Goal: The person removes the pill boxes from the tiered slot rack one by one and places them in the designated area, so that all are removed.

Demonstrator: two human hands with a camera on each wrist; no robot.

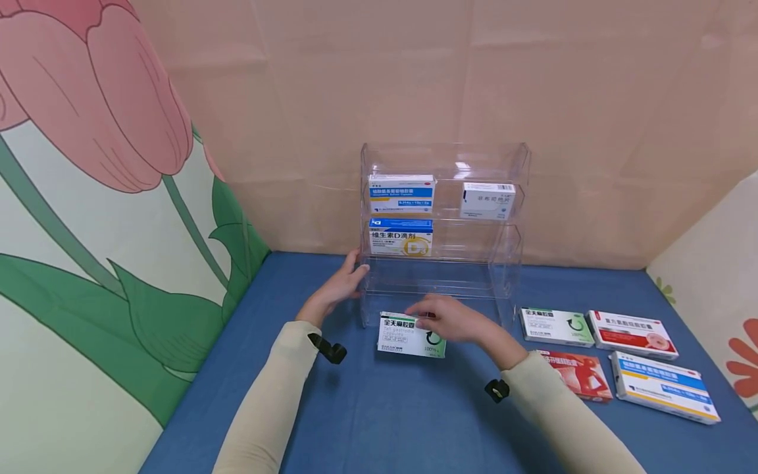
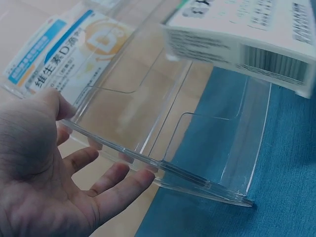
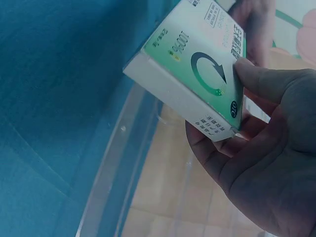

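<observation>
My right hand [image 1: 453, 319] pinches a white and green medicine box [image 1: 408, 337] along its upper edge, thumb on the printed face and fingers behind. It is held in front of the lowest tier of a clear plastic display rack [image 1: 438, 286]. In the right wrist view, the box [image 3: 197, 64] shows its arrow print and a white side. At the rack's left side, my left hand [image 1: 341, 286] holds the side panel. The left wrist view shows the thumb [image 2: 61, 106] over the panel's edge, with the other fingers along its outer face.
A blue-and-white box [image 1: 401, 195] and a white box [image 1: 488, 201] stand on an upper tier, above a vitamin D box [image 1: 401, 238]. On the blue tablecloth [image 1: 391, 421], right, lie another green-white box [image 1: 556, 326], two red-and-white boxes [image 1: 632, 334] [image 1: 577, 376] and a blue-striped box [image 1: 664, 387].
</observation>
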